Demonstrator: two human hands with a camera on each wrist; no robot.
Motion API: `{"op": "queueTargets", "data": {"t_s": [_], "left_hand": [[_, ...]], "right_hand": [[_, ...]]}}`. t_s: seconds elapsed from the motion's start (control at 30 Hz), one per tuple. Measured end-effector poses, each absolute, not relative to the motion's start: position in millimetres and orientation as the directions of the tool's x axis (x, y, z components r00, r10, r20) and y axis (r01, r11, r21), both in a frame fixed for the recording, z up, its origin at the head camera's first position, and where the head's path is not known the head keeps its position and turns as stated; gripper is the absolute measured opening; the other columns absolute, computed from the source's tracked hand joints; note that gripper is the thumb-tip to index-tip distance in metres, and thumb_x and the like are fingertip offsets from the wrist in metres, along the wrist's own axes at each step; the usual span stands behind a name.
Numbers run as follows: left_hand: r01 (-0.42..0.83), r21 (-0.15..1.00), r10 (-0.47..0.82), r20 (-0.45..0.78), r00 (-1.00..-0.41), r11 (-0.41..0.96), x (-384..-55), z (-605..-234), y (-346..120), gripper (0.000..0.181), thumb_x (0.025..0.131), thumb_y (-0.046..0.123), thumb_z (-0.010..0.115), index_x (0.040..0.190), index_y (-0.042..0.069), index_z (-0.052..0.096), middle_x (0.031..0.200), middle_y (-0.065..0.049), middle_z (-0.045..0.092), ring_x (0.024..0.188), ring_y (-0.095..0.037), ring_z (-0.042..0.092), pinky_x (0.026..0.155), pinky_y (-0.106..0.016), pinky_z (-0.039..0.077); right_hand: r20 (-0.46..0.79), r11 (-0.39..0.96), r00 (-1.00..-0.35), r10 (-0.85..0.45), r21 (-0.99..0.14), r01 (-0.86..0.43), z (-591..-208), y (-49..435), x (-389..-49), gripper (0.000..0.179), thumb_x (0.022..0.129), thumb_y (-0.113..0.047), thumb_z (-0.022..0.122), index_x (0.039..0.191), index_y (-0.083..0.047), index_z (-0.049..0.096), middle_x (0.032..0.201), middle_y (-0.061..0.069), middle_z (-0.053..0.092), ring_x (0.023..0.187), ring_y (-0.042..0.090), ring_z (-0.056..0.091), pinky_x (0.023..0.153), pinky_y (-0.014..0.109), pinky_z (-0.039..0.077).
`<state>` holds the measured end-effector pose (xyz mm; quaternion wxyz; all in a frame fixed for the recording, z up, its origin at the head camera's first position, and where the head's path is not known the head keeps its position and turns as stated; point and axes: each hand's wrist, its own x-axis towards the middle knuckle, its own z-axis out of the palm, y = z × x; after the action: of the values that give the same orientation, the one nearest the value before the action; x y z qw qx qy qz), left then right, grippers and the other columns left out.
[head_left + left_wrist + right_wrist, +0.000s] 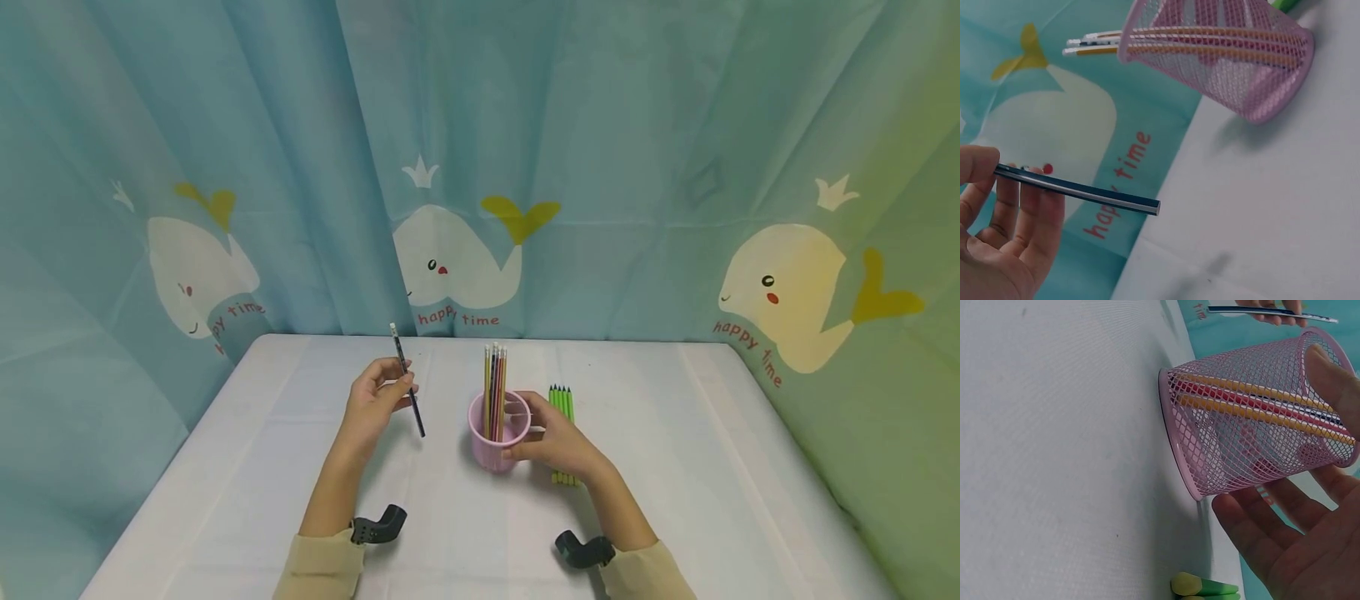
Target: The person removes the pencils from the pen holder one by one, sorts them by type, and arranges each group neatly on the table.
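"So, where is the dark pencil, and how is it held?"

"Up off the table, left of the pink mesh cup and apart from it. The left hand pinches it between thumb and fingertips, with the remaining fingers fanned loosely behind. The white-tipped end points upward; the lower end looks flat, not sharpened."

"Why so high on the shaft?"

"Probably to leave the lower length bare. A light pinch is enough for something so slim, and it lets the pencil be angled with little effort."

"And the right hand?"

"It curves around the right side of the cup, thumb on the near side by the rim, the other fingers round the far side. The bend is wide, because the cup is wide. How hard it presses, one cannot tell."

"Presumably it is bracing the cup?"

"That seems likely. Mesh is light, and the bundle of pencils inside rises well above the rim, so a knock could tip it. The cup itself stands on the white table."

"The bundle is upright too?"

"Nearly. Yellow, red and dark shafts stand close together, white tips up, the wall keeping them from falling over."

"But the green pencils lie flat."

"Yes, side by side right of the cup, dark points away from the person, partly hidden by the right hand. Perhaps they are grouped by colour; lying flat, they need no support."
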<state>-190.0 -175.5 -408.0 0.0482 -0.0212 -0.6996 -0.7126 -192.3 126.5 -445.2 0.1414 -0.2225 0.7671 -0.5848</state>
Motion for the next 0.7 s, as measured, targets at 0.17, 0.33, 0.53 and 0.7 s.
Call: {"op": "queueTargets", "data": {"t_s": [0.17,0.33,0.53,0.7], "left_hand": [[0.054,0.998,-0.041,0.055,-0.998,0.032,-193.2,-415.2,-180.7,0.025,0.099,0.008,0.061,0.123,0.001,0.056,0.111,-0.014,0.059,0.091,-0.017,0.067,0.081,-0.03,0.057],[0.027,0.993,-0.032,0.031,-0.999,0.117,-194.6,-421.2,-188.8,0.031,0.099,0.01,0.061,0.127,-0.002,0.054,0.11,-0.013,0.057,0.095,-0.024,0.067,0.078,-0.027,0.056],[-0.027,0.981,-0.034,-0.02,-0.999,0.194,-196.9,-428.9,-194.0,0.036,0.097,0.009,0.063,0.13,-0.002,0.053,0.108,-0.014,0.058,0.092,-0.028,0.068,0.073,-0.027,0.055],[-0.046,0.966,-0.035,-0.038,-0.999,0.256,-199.0,-434.9,-195.7,0.038,0.096,0.01,0.065,0.131,-0.001,0.054,0.109,-0.017,0.061,0.091,-0.032,0.068,0.069,-0.027,0.054]], "right_hand": [[0.041,0.217,-0.862,-0.504,-0.961,-0.172,-445.4,125.9,-192.3,0.081,0.073,-0.012,0.088,0.143,-0.013,0.047,0.139,0.011,0.055,0.128,0.035,0.054,0.102,0.045,0.05],[0.039,0.222,-0.864,-0.503,-0.96,-0.173,-443.9,125.3,-193.4,0.081,0.073,-0.011,0.088,0.143,-0.013,0.046,0.14,0.011,0.054,0.128,0.035,0.053,0.101,0.045,0.051],[0.035,0.227,-0.867,-0.496,-0.959,-0.169,-445.3,124.9,-192.8,0.082,0.072,-0.012,0.089,0.143,-0.013,0.047,0.139,0.009,0.055,0.127,0.034,0.055,0.1,0.043,0.051],[0.031,0.235,-0.871,-0.491,-0.958,-0.166,-444.9,125.4,-192.3,0.083,0.072,-0.012,0.089,0.143,-0.013,0.046,0.139,0.009,0.055,0.127,0.033,0.054,0.1,0.042,0.052]]}}
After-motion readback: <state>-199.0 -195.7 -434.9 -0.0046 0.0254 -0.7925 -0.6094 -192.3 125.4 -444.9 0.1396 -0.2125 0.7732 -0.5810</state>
